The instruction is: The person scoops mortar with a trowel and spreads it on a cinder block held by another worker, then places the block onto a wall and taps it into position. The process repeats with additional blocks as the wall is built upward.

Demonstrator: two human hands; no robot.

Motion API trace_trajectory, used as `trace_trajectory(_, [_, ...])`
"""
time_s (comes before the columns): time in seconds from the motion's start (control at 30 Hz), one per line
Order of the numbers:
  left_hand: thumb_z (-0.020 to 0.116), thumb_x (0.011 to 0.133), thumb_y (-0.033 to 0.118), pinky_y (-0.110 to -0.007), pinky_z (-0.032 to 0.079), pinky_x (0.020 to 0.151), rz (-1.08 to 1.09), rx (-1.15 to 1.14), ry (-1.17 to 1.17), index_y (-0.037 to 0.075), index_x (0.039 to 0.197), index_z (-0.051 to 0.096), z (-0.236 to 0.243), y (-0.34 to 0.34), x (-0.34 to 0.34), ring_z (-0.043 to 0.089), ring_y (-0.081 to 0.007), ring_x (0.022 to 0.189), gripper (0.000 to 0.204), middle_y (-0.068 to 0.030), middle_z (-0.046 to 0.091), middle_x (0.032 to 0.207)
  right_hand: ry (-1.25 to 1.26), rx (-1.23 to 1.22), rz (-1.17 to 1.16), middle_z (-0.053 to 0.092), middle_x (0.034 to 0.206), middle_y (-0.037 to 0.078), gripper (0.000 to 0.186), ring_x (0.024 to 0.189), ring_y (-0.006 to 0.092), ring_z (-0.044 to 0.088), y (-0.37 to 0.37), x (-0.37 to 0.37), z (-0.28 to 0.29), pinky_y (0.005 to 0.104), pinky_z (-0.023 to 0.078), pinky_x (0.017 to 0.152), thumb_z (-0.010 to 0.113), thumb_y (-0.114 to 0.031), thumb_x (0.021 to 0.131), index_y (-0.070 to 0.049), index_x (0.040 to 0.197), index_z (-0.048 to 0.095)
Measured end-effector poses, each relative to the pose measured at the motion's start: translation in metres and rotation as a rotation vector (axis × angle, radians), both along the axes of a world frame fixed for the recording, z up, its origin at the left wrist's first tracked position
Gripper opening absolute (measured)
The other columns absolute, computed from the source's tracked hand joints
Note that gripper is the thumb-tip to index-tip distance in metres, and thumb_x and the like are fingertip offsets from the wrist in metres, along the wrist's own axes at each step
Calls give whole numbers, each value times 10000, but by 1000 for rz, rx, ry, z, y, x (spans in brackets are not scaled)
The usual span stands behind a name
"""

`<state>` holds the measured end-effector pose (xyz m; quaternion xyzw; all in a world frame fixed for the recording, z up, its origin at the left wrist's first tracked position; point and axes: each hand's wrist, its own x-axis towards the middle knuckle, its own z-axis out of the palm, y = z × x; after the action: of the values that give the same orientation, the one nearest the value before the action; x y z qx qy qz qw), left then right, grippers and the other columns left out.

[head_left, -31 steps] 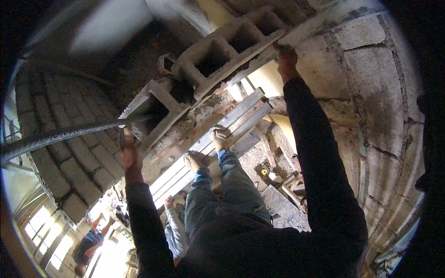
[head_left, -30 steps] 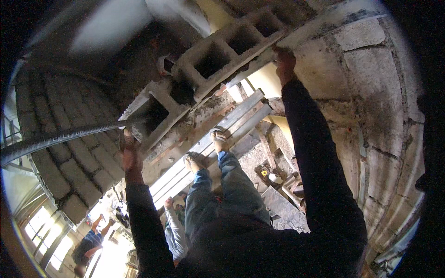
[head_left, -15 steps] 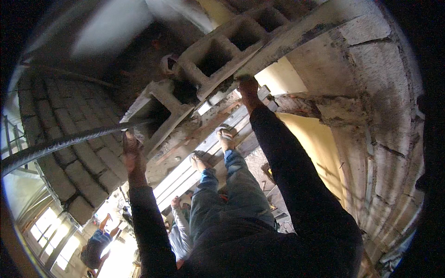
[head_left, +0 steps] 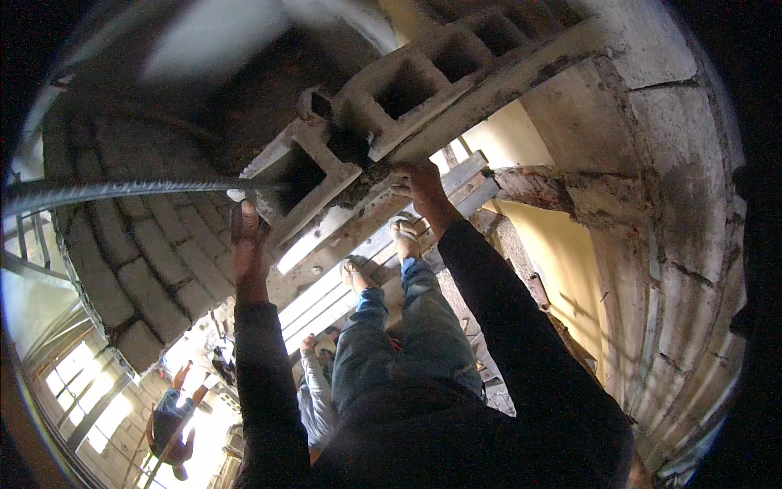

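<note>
A hollow concrete block [head_left: 319,208] lies at the end of a row of such blocks [head_left: 423,77]. My left hand [head_left: 248,244] is raised to its left end, fingers closed against the block, the fingertips partly hidden. Beside that hand a ribbed steel bar [head_left: 138,189] reaches from the left edge to the block's dark cavity. My right hand [head_left: 425,194] is at the near side, below the gap where rough mortar [head_left: 364,186] shows. Its fingers are curled in; what they grip is hidden. A long board [head_left: 497,85] runs along the row just above this hand.
My feet [head_left: 405,232] stand on a plank scaffold [head_left: 314,306] high above the floor. A block wall [head_left: 134,253] rises at left, a rough concrete wall [head_left: 684,163] at right. Below are a person in a grey sleeve [head_left: 316,399] and another person [head_left: 171,424] farther off.
My right hand has shifted left from the board toward the mortar gap. My left hand stays at the block's end. The whole view has tilted slightly, and the distant person has bent over.
</note>
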<state>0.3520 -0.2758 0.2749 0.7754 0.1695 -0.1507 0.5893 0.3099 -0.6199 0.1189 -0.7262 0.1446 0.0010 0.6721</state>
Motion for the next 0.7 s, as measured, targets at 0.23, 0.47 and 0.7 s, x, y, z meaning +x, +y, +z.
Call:
trace_trajectory(0.23, [523,878,661,-384,448,847,-96,164,34,82,1317,478,15,-1,0,532,-230,1000,727,-94,531,1101,374,408,-239,671,1010,111,316,818,252,683,8,-31,114,376,590,691,655,-153,812,-26,1100,618])
trace_trajectory(0.47, [515,900,624,-380,449,905,-188,129,-66,98,1382,455,12,5,16,586,-237,990,716,-118,547,1266,41,296,-178,639,934,115,383,800,204,646,54,-35,221,322,583,633,676,-290,853,20,1059,585])
trace_trajectory(0.7, [563,938,474,-368,444,938,-274,64,-53,102,1293,566,22,60,25,588,-229,1049,514,-92,589,1230,-487,-670,-43,659,855,139,310,811,323,636,75,36,267,443,517,756,617,-309,886,-13,976,620])
